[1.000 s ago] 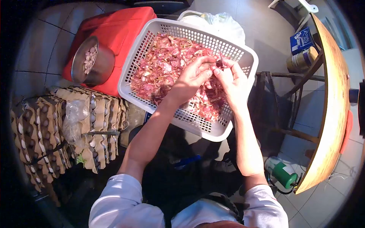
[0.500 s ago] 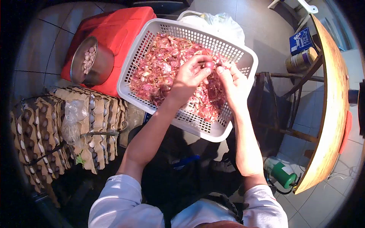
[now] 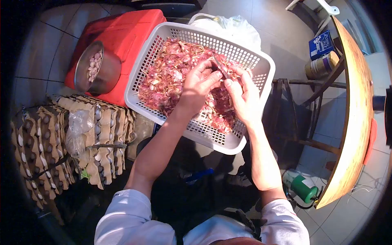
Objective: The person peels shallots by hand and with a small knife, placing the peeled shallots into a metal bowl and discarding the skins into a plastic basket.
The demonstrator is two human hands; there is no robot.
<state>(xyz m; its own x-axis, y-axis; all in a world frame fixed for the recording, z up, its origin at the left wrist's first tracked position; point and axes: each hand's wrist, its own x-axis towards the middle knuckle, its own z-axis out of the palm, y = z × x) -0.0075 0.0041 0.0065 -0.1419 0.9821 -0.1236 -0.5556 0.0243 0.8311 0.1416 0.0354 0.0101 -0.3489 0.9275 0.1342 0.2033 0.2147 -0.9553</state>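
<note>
Over the grey plastic basket [image 3: 141, 53] my left hand [image 3: 199, 83] is closed in a pinch on a small shallot, now mostly hidden by the fingers. My right hand [image 3: 245, 96] grips a small knife [image 3: 221, 67]; its dark blade points up and away, close against the left fingertips. Beneath both hands lies a thick layer of reddish-pink shallots and papery skins [image 3: 163, 73]. Which of these are whole shallots is hard to make out.
A metal pot [image 3: 109, 69] with pale peeled shallots [image 3: 94, 65] sits tilted on a red box [image 3: 134, 28] at left. Stacked egg trays [image 3: 104, 139] stand nearer. At right are a wooden tabletop [image 3: 355, 110], a green canister [image 3: 304, 188] and a blue box [image 3: 321, 45].
The knife has swung upright between the hands, and my right hand has come slightly left. The shallot, visible before, is now largely covered by fingers and blade.
</note>
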